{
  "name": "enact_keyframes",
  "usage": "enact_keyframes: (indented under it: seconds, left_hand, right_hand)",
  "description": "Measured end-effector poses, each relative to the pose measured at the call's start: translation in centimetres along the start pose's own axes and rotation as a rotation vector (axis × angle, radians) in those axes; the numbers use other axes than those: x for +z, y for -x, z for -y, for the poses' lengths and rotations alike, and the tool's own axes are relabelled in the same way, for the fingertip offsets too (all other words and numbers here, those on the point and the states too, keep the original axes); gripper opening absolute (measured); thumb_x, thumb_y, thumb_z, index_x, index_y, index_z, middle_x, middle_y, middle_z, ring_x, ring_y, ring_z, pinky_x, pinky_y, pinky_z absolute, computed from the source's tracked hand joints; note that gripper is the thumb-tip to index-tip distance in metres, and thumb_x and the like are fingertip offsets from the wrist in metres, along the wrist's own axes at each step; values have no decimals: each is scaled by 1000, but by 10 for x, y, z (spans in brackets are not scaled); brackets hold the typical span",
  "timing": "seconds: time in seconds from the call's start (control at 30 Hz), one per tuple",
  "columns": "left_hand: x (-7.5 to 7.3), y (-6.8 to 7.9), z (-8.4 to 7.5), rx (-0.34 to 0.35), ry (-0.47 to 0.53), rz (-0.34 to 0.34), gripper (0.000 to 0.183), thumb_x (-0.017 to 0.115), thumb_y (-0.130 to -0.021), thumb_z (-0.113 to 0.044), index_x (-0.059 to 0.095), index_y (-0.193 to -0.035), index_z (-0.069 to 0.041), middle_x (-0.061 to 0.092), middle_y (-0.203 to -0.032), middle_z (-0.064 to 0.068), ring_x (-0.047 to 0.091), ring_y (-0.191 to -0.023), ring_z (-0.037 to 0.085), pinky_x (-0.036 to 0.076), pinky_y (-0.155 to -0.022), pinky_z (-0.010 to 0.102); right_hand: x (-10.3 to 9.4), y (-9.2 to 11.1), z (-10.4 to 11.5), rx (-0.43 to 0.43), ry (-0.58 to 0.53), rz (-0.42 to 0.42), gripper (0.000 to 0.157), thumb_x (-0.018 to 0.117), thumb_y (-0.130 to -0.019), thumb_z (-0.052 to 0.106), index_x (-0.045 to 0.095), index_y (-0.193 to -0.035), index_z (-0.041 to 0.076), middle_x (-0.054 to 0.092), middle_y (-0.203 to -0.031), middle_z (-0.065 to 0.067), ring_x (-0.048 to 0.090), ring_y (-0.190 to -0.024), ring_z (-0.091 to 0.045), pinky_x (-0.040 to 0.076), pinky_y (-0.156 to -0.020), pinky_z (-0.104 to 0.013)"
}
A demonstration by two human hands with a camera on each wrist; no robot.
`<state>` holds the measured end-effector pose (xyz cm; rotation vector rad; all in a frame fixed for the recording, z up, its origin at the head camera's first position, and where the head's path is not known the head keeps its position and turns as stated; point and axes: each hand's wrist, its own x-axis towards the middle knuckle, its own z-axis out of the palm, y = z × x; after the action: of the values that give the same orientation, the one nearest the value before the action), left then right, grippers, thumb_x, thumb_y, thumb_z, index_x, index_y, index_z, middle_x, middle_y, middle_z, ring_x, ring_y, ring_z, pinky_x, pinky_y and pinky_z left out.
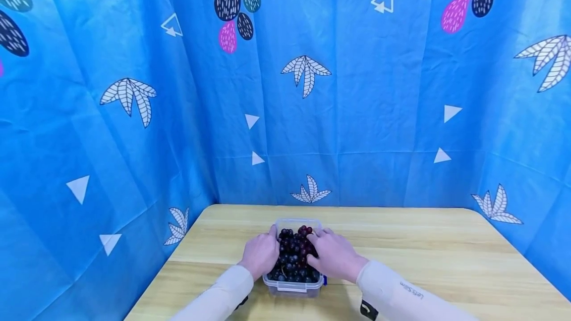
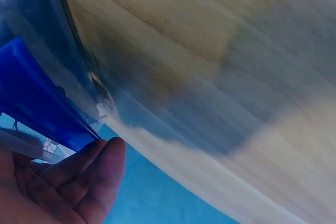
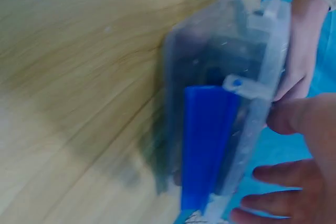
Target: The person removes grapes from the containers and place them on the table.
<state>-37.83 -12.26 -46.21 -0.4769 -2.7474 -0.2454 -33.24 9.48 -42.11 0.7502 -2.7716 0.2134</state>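
Note:
A clear plastic container (image 1: 292,289) stands on the table, full of dark purple and reddish grapes (image 1: 292,249). Blue latches hang on its sides. My left hand (image 1: 260,253) lies at its left side. In the left wrist view, the fingertips (image 2: 114,153) touch the lower end of a blue latch (image 2: 39,93); the thumb is hidden there. Over the right rim reaches my right hand (image 1: 335,255), its thumb above the grapes. From the right wrist, the thumb (image 3: 286,116) is close to the rim, with the other fingers spread loosely beside another blue latch (image 3: 206,135).
The light wooden table (image 1: 437,256) extends to both sides of the container. A blue patterned curtain (image 1: 374,113) surrounds its back and sides. White sleeves (image 1: 397,291) cover both forearms.

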Motion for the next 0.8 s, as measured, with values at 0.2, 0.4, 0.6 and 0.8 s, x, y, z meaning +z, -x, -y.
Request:
enact_keyframes:
  seconds: [0.2, 0.4, 0.6, 0.8]
  left_hand:
    - [0, -2, 0, 3, -6, -31, 46, 45, -94, -22, 44, -135, 0, 64, -74, 7, 51, -51, 13, 39, -42, 26]
    - [1, -1, 3, -18, -15, -30, 45, 46, -93, -22, 47, -134, -2, 67, -81, 10, 60, -60, 17, 44, -46, 30]
    - [4, 0, 5, -7, -7, -60, 43, 45, -94, -22, 49, -132, -2, 65, -71, 8, 55, -52, 16, 40, -43, 29]
    - [4, 0, 5, -13, -2, -95, 41, 47, -91, -18, 52, -129, -3, 67, -79, 11, 62, -63, 22, 46, -49, 34]
  right_hand:
    - [-16, -11, 17, -104, -171, 28, 34, 58, -85, 30, 66, -112, 11, 67, -106, -2, 62, -88, -11, 51, -82, -32]
    - [-19, -24, 33, -94, -244, 224, 38, 61, -84, 34, 65, -115, 12, 67, -106, 1, 62, -85, -6, 50, -81, -28]
    - [-21, -37, 41, -83, -214, 262, 32, 63, -83, 33, 67, -109, 15, 66, -92, 6, 56, -72, -3, 49, -71, -26]
    - [-22, -49, 47, -72, -199, 312, 26, 65, -81, 34, 70, -102, 19, 66, -88, 10, 54, -68, -2, 48, -72, -25]
